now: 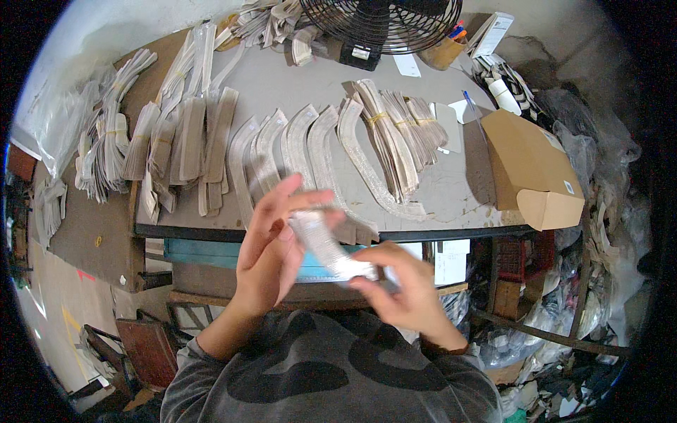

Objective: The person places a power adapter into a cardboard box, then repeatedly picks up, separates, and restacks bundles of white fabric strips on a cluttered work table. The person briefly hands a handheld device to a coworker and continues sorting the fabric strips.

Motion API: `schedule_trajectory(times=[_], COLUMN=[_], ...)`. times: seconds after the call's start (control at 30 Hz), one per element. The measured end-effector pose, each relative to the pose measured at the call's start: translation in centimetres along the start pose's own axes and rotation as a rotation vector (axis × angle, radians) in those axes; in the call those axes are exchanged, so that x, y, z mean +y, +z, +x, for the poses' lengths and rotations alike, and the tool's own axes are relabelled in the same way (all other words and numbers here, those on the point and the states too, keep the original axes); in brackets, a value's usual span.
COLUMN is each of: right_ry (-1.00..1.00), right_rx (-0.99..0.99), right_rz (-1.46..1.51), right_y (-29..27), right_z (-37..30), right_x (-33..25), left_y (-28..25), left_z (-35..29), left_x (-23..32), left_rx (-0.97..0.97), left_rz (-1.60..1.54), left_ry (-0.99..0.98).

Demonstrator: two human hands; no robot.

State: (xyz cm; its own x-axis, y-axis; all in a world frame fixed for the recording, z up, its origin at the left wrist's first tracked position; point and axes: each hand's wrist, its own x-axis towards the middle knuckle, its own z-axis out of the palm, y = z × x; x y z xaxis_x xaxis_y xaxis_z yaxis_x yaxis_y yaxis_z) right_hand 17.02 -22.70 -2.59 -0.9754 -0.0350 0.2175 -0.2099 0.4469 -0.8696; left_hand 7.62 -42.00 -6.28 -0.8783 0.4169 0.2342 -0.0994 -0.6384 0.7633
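Note:
A curved, light grey strip (326, 247), blurred by motion, is in the air just in front of the table's near edge. My right hand (402, 285) pinches its lower right end between thumb and fingers. At the strip's upper left end is my left hand (271, 233), fingers stretched out and spread; whether it touches the strip is unclear. Beyond my hands, several similar curved strips (296, 144) lie side by side on the grey table (282, 77). One longer strip (367, 169) curves toward the right, beside banded bundles of strips (391, 134).
More bundles (187, 134) cover the table's left side, near clear plastic bags (63, 134). A black fan (381, 25) stands at the back, with a pen holder (444, 53) beside it. An open cardboard box (532, 166) sits at the right edge. A brown chair (148, 349) is at lower left.

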Motion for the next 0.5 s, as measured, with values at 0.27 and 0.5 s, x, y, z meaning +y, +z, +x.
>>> schedule_trajectory(times=[0.27,0.5], right_ry=[0.128,0.145], right_rx=[0.764,0.456], right_rz=[-0.585,-1.027], right_y=[-9.3,-11.5], right_z=[2.2,3.9], right_x=[4.9,12.1], left_y=[-3.5,-3.8], left_z=[2.5,2.5], left_x=[2.5,1.0], left_rx=[-0.078,-0.110], left_rz=[1.713,2.002], left_ry=[0.214,0.188])
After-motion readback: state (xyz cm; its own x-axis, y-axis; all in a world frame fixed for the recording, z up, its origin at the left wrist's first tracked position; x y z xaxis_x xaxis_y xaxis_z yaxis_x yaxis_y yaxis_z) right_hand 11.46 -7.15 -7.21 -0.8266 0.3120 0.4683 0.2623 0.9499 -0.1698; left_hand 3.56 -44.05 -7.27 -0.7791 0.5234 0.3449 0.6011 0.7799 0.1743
